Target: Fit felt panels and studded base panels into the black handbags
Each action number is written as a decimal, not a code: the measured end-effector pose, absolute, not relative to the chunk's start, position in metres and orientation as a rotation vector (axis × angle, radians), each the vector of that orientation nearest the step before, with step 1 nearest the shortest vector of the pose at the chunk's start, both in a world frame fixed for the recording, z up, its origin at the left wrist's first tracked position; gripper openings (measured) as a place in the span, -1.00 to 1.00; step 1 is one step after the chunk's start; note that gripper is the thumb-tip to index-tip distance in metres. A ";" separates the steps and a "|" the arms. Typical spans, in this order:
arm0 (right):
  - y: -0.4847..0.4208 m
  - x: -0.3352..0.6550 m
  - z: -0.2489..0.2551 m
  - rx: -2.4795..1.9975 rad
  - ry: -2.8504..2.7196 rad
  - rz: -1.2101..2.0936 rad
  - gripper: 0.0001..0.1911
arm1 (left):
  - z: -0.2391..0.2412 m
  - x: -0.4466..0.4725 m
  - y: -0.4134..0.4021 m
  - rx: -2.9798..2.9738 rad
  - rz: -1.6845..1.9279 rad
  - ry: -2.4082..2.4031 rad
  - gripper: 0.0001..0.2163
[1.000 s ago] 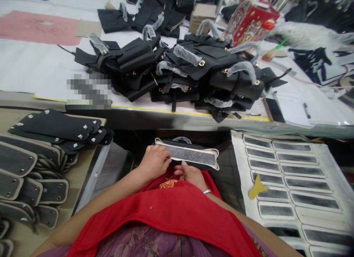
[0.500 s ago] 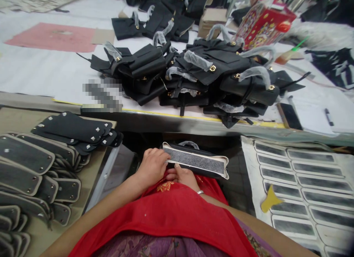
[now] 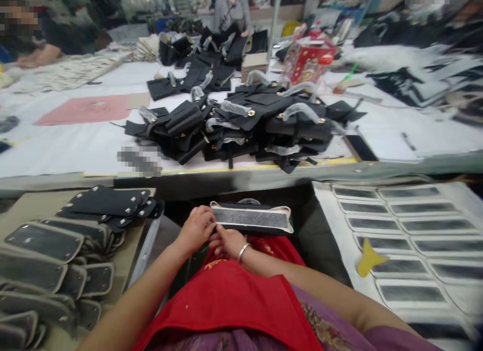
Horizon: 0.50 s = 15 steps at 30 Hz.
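A black handbag [image 3: 252,217] lies across my lap with its long base facing up. That base has a grey panel with a pale border and cream edges at the corners. My left hand [image 3: 198,227] is closed at the bag's left end, fingertips on the edge. Just below it, my right hand [image 3: 228,241] has its thumb and bent fingers closed at the lower left corner. The fingertips of both hands nearly meet, and whatever small part lies between them is hidden. A plastic-wrapped handle shows behind the bag.
Black handbags with wrapped handles [image 3: 234,119] are heaped on the white table ahead. Stacked black base panels with metal studs [image 3: 107,202] lie on a board at left. At right, a pale sheet holds rows of dark strips [image 3: 409,225] and a yellow scraper [image 3: 370,259]. A person [image 3: 232,11] is beyond.
The view has tilted up, showing more of the far room. My right hand has moved left along the bag's lower edge to its left corner, close to my left hand.
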State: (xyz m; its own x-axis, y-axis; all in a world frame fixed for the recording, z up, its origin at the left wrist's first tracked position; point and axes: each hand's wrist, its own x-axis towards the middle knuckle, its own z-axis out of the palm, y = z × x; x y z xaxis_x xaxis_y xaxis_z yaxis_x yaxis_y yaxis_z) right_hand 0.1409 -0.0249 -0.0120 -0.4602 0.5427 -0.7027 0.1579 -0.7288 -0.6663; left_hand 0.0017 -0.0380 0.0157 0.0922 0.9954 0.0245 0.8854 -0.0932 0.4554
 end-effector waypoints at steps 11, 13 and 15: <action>-0.030 0.453 -0.036 -2.205 -1.265 0.940 -0.79 | -0.010 0.069 -0.027 2.606 0.446 1.615 -0.45; -0.032 0.501 -0.044 -2.387 -1.196 0.747 -0.84 | -0.015 0.092 -0.016 2.642 0.393 1.526 -0.34; -0.030 0.535 -0.057 -2.545 -1.106 0.635 -0.74 | -0.019 0.106 -0.005 2.635 0.337 1.501 -0.29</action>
State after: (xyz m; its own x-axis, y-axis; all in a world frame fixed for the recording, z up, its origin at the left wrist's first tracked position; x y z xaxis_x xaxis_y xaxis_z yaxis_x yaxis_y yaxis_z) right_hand 0.5347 -0.0303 -0.0572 0.6070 0.7448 -0.2771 0.6150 -0.6611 -0.4298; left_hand 0.1060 -0.0045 -0.0192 0.4925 0.8579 0.1464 0.8381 -0.5128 0.1861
